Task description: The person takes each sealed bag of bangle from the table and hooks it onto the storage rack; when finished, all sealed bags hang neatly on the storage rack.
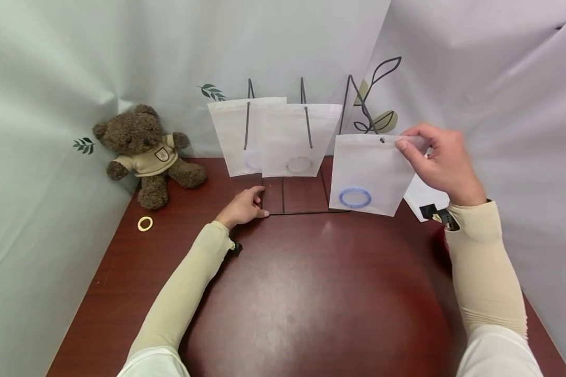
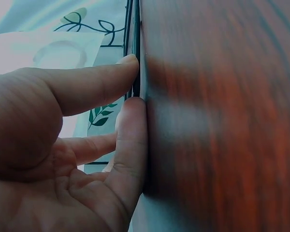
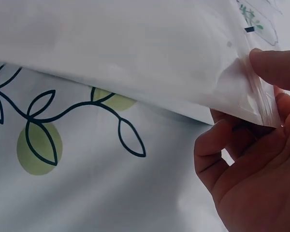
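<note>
In the head view, my right hand (image 1: 445,159) pinches the upper right corner of a frosted white zip bag (image 1: 374,170). A blue bangle (image 1: 341,199) shows through it low down. The bag's punched hole lies at the tip of the right hook of a black wire rack (image 1: 306,213). In the right wrist view, thumb and fingers grip the bag's zip edge (image 3: 261,92). My left hand (image 1: 242,207) holds the rack's base at its front left corner; thumb and a finger meet its black rod (image 2: 137,38) in the left wrist view.
Two similar bags (image 1: 290,139) hang overlapping on the rack's other hooks, each with a ring-shaped thing inside. A brown teddy bear (image 1: 143,141) sits at the left, near a gold-rimmed ring (image 1: 145,224). White sheets or bags (image 1: 426,196) lie behind my right wrist.
</note>
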`<state>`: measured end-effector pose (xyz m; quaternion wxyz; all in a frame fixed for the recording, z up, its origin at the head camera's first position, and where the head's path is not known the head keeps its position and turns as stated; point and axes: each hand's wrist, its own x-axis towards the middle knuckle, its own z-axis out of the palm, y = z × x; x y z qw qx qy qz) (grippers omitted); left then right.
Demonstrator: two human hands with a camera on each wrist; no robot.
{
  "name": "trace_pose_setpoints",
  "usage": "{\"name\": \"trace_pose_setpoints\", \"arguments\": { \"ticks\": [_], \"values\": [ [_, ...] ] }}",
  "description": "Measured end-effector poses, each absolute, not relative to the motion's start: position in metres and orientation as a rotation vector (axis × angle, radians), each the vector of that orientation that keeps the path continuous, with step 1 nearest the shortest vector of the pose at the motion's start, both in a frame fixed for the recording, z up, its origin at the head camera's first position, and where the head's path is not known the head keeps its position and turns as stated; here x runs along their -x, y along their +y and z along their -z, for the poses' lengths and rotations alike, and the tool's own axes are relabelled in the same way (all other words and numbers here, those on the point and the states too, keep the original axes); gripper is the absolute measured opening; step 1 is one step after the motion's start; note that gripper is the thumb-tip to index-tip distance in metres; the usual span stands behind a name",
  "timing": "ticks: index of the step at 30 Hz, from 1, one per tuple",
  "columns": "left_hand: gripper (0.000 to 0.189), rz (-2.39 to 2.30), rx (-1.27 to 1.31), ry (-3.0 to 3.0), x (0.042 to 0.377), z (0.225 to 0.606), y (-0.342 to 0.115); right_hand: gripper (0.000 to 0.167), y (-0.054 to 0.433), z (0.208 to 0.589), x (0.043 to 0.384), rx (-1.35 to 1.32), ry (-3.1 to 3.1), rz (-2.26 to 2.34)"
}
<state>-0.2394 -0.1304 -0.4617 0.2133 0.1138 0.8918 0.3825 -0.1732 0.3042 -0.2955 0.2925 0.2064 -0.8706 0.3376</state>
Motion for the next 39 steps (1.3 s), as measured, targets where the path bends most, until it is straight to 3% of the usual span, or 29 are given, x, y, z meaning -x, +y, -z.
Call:
{"name": "trace_pose_setpoints", "arguments": {
  "ticks": [23, 39],
  "values": [
    [0.084, -1.063, -0.32, 2.488, 0.239, 0.464, -0.131, 0.013, 0.291, 0.306, 0.225, -0.427, -2.268, -1.032],
    [0.083, -1.055, -0.348, 2.512, 0.238, 0.461, -0.13, 0.019, 0.259, 0.291, 0.244, -0.385, -2.194, -1.165]
  ]
}}
